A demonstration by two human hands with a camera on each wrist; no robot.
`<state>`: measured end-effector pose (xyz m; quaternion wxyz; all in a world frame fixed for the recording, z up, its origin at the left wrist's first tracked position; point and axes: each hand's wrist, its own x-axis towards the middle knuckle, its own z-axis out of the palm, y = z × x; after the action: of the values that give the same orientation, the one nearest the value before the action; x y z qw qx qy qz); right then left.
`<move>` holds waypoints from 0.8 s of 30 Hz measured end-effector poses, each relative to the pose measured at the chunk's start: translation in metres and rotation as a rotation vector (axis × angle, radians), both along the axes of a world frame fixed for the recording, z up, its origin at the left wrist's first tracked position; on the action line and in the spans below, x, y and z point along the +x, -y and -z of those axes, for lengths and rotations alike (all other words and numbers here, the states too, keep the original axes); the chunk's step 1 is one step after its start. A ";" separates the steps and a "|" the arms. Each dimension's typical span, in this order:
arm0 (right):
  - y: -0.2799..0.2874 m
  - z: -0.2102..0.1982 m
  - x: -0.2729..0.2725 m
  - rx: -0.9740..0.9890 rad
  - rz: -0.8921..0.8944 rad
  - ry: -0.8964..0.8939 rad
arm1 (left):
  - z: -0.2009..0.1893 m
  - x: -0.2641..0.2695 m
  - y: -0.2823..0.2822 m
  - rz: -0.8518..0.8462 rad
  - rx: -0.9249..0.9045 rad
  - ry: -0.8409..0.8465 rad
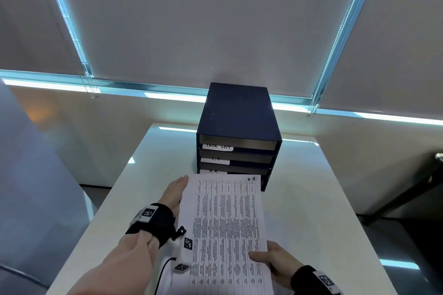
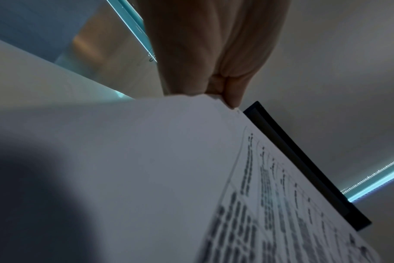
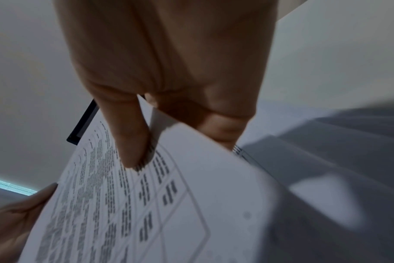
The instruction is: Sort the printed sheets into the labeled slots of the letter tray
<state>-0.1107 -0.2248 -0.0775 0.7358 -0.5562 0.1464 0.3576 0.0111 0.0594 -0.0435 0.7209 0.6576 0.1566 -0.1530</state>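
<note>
I hold a printed sheet [image 1: 225,223] with a table of text and "H.R." handwritten at its far right corner, above the white table [image 1: 311,199]. My left hand [image 1: 176,190] holds its far left edge, fingertips at the paper's rim [image 2: 232,101]. My right hand [image 1: 268,258] pinches the near right edge, thumb [image 3: 133,142] on top. The dark blue letter tray [image 1: 237,112] stands just beyond the sheet, its slots labelled TASK LIST [image 1: 218,146], I.T [image 1: 215,160] and H.R. [image 1: 213,171]. The sheet's far edge hides the lowest slots.
Another printed sheet [image 3: 281,151] lies under the held one. A dark piece of furniture [image 1: 419,189] stands right of the table, a grey-blue surface [image 1: 36,175] to the left. Closed roller blinds [image 1: 215,19] hang behind the tray.
</note>
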 end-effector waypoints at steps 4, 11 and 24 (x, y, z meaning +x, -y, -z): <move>0.000 0.001 -0.001 0.000 0.001 -0.001 | 0.003 0.004 0.004 -0.029 -0.042 -0.032; 0.001 0.043 0.004 -0.134 0.265 0.017 | 0.012 -0.002 0.015 -0.022 -0.028 -0.034; 0.046 0.068 0.135 -0.274 0.389 0.022 | 0.032 -0.019 0.035 0.212 -0.094 -0.181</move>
<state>0.0241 -0.2704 -0.1459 0.7100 -0.6159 0.2902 0.1798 -0.0074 0.0244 -0.0758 0.7137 0.6192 0.1435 -0.2942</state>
